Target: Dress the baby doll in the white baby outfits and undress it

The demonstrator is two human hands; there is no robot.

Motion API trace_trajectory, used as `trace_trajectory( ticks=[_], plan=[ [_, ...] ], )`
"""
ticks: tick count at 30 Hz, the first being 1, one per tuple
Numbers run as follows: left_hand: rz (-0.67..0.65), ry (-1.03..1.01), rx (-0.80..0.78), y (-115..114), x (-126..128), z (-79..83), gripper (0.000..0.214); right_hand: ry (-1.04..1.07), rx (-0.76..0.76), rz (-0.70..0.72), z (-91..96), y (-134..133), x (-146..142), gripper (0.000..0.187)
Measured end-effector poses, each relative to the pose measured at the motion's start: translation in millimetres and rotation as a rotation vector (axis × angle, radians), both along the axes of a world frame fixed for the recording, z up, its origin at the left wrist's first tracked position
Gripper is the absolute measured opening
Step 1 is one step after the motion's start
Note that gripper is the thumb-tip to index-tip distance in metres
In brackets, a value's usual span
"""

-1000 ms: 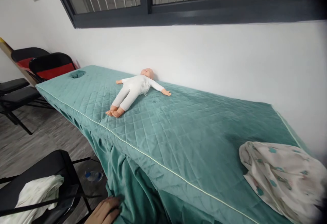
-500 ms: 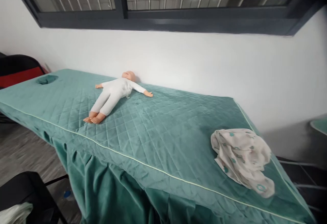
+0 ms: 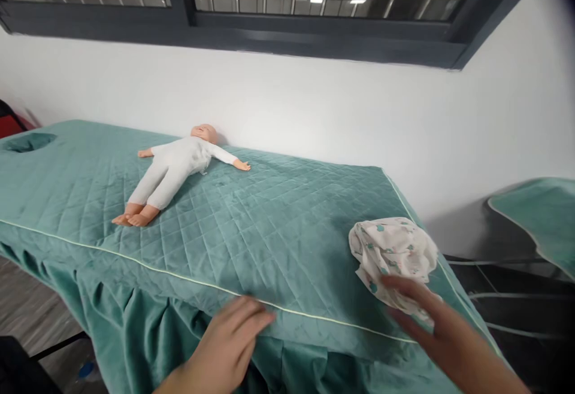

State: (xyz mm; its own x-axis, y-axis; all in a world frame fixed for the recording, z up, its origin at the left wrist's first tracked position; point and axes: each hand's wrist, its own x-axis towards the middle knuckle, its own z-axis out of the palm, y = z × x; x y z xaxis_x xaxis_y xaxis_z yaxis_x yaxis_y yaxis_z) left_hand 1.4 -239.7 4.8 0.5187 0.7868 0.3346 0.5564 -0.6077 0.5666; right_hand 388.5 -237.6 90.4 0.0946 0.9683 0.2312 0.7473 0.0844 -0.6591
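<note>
A crumpled white cloth with green spots (image 3: 393, 244) lies near the right end of the green quilted bed cover (image 3: 278, 232). My right hand (image 3: 438, 328) is over the cloth's near side, thumb and fingers apart; whether it touches cannot be made out. Low in the view, my left hand (image 3: 227, 343) hovers by the cover's front edge, its fingers loosely bent and holding nothing. Both hands are a little blurred. Farther back on the left, a baby doll (image 3: 173, 163) in white clothing lies on its back, arms stretched out.
A white wall (image 3: 287, 94) with a dark-framed window (image 3: 314, 29) rises behind the bed. Face hole (image 3: 29, 142) at the bed's left end. To the right stands another green-covered surface (image 3: 539, 214). Part of a black chair (image 3: 22, 370) shows at lower left.
Both my hands have come into view from below, the right one reaching over the cloth. The view has shifted right, so the doll and cloth appear farther left.
</note>
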Motion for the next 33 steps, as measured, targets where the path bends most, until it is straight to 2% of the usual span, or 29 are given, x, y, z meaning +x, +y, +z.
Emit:
trace_trajectory(
  ticks=[1,3,5,6,7,10,12,14,18,21,23,25,27,30,33],
  plan=[
    [-0.024,-0.03,0.027,21.4,16.1,-0.9,0.054,-0.096,0.062,-0.012,0.7,18.2,14.3,0.046],
    [0.024,-0.141,0.084,67.8,45.8,-2.8,0.052,-0.254,0.139,-0.21,-1.9,50.3,37.6,0.051],
    [0.211,-0.21,0.033,112.9,67.9,-4.8,0.049,-0.25,0.028,-0.392,-11.3,73.4,47.3,0.073],
    [0.328,-0.242,-0.009,132.4,75.2,-5.6,0.049,-0.204,-0.034,-0.43,-17.9,81.4,46.6,0.081],
    [0.381,-0.273,-0.05,148.7,80.1,-6.1,0.049,-0.158,-0.074,-0.448,-24.8,87.2,42.7,0.083],
    [0.405,-0.342,-0.15,176.1,84.7,-5.5,0.045,-0.067,-0.081,-0.521,-38.6,96.7,22.5,0.068],
    [0.364,-0.347,-0.185,179.1,84.3,-4.2,0.039,0.0,-0.06,-0.553,-37.7,101.0,9.3,0.054],
    [0.336,-0.37,-0.205,176.5,84.2,-2.8,0.033,0.161,-0.056,-0.463,-30.0,107.3,-2.7,0.041],
    [0.338,-0.626,-0.287,170.8,83.0,0.0,0.034,0.596,0.014,-0.028,-7.2,129.6,-37.2,0.027],
    [0.341,-0.841,-0.354,168.7,77.0,2.9,0.041,0.631,0.061,0.221,6.3,153.0,-76.0,0.025],
    [0.409,-0.928,-0.363,167.7,72.0,4.5,0.043,0.592,0.075,0.325,8.3,168.4,-101.8,0.023],
    [0.459,-1.002,-0.366,167.8,68.9,4.6,0.044,0.56,0.06,0.392,1.1,180.7,-121.6,0.018],
    [0.448,-1.056,-0.382,169.1,68.6,2.8,0.043,0.551,0.01,0.399,-14.6,187.7,-132.3,0.016],
    [0.434,-1.0,-0.421,171.9,72.3,-1.8,0.049,0.628,-0.066,0.289,-43.0,188.5,-132.3,0.016],
    [0.469,-0.931,-0.435,173.2,76.2,-4.8,0.051,0.682,-0.082,0.227,-59.5,184.1,-124.0,0.019]
  ],
)
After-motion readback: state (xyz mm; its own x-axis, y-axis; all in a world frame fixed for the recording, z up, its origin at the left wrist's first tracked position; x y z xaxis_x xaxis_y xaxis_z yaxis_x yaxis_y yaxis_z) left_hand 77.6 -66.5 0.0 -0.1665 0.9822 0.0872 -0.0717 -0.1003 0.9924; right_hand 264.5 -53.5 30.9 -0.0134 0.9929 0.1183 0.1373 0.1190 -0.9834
